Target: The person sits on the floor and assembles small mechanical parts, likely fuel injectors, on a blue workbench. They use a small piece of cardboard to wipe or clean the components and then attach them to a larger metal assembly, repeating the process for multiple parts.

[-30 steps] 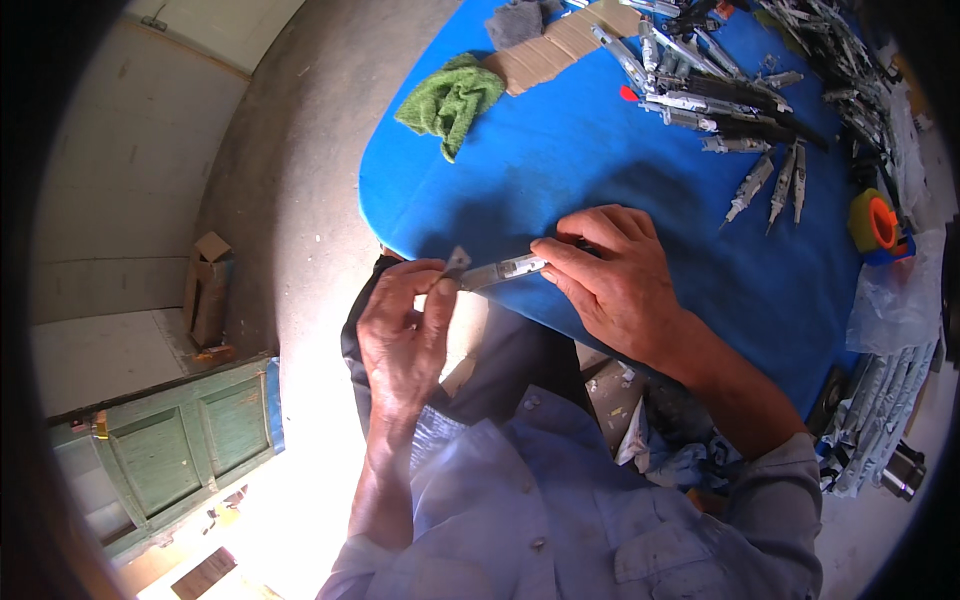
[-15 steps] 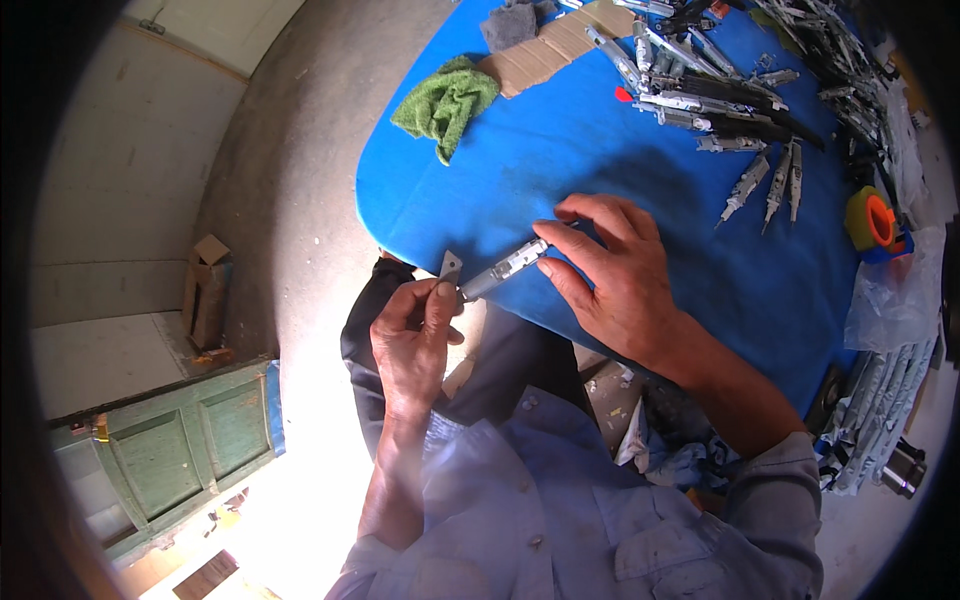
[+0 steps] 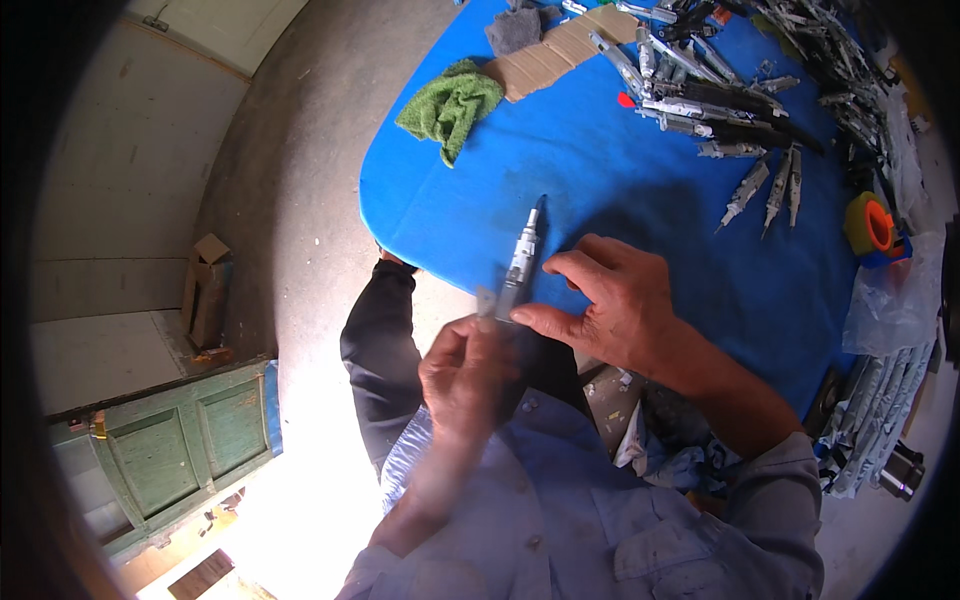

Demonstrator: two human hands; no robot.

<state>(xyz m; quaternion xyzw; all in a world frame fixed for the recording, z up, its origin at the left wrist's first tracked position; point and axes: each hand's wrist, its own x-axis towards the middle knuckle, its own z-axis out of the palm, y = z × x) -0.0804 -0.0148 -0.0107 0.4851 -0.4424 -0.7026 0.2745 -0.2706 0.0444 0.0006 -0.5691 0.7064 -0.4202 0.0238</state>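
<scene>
My left hand (image 3: pixel 462 370), blurred by motion, grips the lower end of a slim silver-and-grey metal mechanism (image 3: pixel 521 262). The piece stands tilted, with its thin dark tip pointing away over the blue table cover (image 3: pixel 440 215). A small flat metal tab (image 3: pixel 486 302) shows beside my left thumb, also blurred. Just to the right is my right hand (image 3: pixel 622 305), thumb and index finger spread apart. Its thumb tip lies close to the lower end of the mechanism; whether it touches, I cannot tell. Several similar metal mechanisms (image 3: pixel 742 195) lie on the table at the far right.
A green cloth (image 3: pixel 452 105) and a cardboard strip (image 3: pixel 560 52) lie at the far side, near a grey rag (image 3: pixel 514 32). Rolls of tape (image 3: pixel 877 222) and a clear plastic bag (image 3: pixel 893 305) sit along the right. The table's curved edge (image 3: pixel 362 195) runs along the left.
My left hand has moved right and swung the mechanism more upright, its tip now pointing away. My right hand has come off the far end, dropped slightly nearer, and its fingers have spread.
</scene>
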